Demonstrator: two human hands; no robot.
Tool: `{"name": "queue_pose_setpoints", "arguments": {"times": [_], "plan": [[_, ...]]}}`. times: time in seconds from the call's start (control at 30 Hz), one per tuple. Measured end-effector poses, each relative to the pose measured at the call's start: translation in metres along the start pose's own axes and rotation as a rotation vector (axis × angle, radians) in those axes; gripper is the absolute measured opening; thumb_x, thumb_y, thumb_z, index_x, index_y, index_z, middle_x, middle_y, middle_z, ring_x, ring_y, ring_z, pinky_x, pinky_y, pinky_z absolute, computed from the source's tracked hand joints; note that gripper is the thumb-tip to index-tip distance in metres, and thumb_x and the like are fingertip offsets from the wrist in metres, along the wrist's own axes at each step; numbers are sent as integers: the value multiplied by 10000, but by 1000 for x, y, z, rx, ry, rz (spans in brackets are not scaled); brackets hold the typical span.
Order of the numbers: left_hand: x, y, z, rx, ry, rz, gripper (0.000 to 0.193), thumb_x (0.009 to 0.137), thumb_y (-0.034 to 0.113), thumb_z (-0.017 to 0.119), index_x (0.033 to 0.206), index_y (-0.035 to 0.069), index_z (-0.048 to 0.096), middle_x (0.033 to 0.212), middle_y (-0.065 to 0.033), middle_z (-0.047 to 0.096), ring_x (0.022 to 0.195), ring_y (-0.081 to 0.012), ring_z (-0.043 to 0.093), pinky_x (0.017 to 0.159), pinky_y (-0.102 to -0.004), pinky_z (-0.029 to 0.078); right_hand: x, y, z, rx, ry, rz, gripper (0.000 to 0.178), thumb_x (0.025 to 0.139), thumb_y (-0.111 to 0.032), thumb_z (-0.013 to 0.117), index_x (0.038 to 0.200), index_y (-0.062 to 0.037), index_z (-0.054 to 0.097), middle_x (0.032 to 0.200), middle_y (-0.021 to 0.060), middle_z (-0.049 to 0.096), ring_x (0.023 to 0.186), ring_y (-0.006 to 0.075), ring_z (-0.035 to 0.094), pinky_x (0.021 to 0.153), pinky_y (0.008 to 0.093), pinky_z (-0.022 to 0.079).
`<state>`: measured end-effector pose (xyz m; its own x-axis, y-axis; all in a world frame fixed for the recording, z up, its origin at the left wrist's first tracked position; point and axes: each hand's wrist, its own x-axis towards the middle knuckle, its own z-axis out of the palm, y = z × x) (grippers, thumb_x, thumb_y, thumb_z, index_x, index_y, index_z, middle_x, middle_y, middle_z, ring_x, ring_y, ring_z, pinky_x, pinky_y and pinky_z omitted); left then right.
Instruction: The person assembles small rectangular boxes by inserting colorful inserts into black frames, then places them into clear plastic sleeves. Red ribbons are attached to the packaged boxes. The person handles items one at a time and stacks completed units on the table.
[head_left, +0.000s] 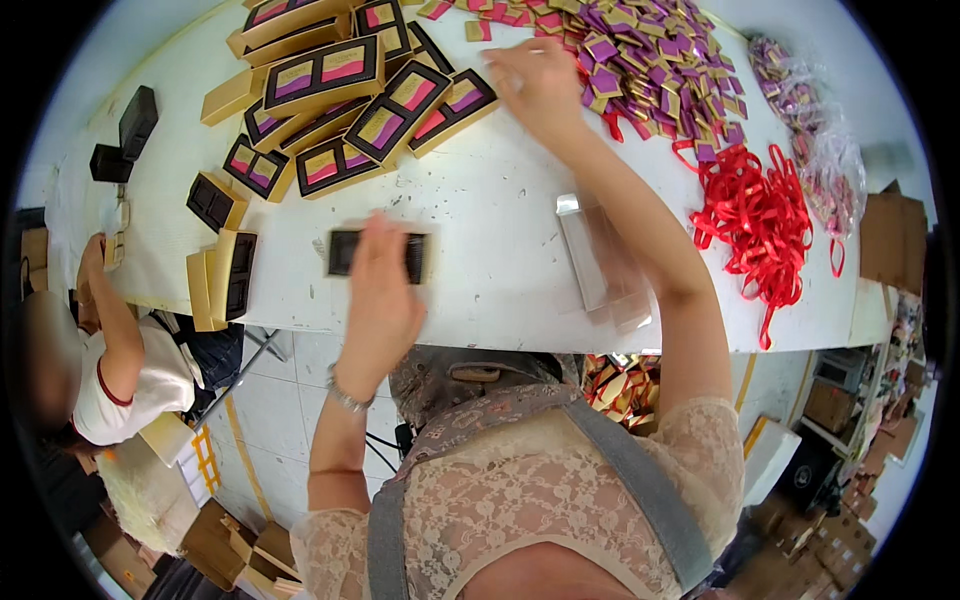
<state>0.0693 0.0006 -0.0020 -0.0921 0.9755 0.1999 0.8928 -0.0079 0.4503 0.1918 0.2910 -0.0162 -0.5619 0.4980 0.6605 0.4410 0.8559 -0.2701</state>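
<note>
Taking the whole view as a clock face, we see the left hand (388,275) toward 10 o'clock, near the middle, its fingers extended close together across a small gold-edged box (345,252). The box lies on the white table (490,225), its black tray showing on both sides of the fingers; blur keeps us from telling whether they grip it.

We find the right hand (535,85) just past 12, fingers loosely bent, beside scattered pink squares (480,31); we cannot tell whether it holds one.

At 11 o'clock we see a heap of filled boxes (325,75), gold outside and black within, most of the visible ones carrying one purple and one pink square. Toward 10, another gold box (216,201) shows just its black tray, and a similar one (238,275) stands past 9.

At 1 o'clock we see a pile of purple and gold squares (660,75). Between 2 and 3 lie a clear plastic case (590,255), a tangle of red ribbons (750,220) and, farther out, clear bags (828,175) holding pinkish pieces.
</note>
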Motion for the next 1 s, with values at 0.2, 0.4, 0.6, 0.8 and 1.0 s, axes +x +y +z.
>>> {"name": "queue_pose_setpoints", "arguments": {"times": [0.2, 0.4, 0.6, 0.8, 1.0], "plan": [[67, 22, 30, 81, -21, 411, 524, 766, 127, 661, 1272, 78, 538, 1383, -130, 464, 1272, -308, 437, 1000, -385, 407, 50, 38, 48, -232, -112, 314, 351, 814, -435, 643, 904, -104, 720, 899, 103, 680, 910, 283, 637, 755, 432, 512], [67, 4, 17, 68, -40, 281, 581, 711, 155, 729, 1264, 225, 567, 1416, -91, 425, 1269, -329, 406, 1050, -443, 339, 43, 41, 18, -375, -537, 239, 242, 823, -318, 613, 878, -100, 705, 1047, 111, 676, 847, 293, 666, 715, 389, 535], [74, -4, 14, -121, -70, 253, 594, 687, 136, 767, 1248, 183, 575, 1340, -63, 486, 1243, -325, 424, 1023, -399, 386, -37, 40, -48, 299, -375, 132, 224, 784, 39, 579, 916, -85, 710, 1081, 58, 685, 886, 256, 651, 760, 372, 526], [68, 8, 7, -1, -66, 248, 658, 656, 143, 801, 1270, 177, 568, 1303, -84, 478, 1208, -312, 433, 985, -378, 424, -57, -3, -51, -258, -265, 226, 147, 749, -50, 675, 893, -81, 686, 904, 50, 666, 872, 265, 612, 710, 348, 518], [67, -4, 19, -315, -12, 127, 893, 635, 121, 835, 1409, 96, 391, 1290, -121, 460, 1141, -301, 494, 943, -368, 461, -64, -36, -72, 325, -210, 10, 228, 696, -161, 756, 912, -121, 699, 941, 55, 637, 875, 257, 614, 756, 371, 496]]}}
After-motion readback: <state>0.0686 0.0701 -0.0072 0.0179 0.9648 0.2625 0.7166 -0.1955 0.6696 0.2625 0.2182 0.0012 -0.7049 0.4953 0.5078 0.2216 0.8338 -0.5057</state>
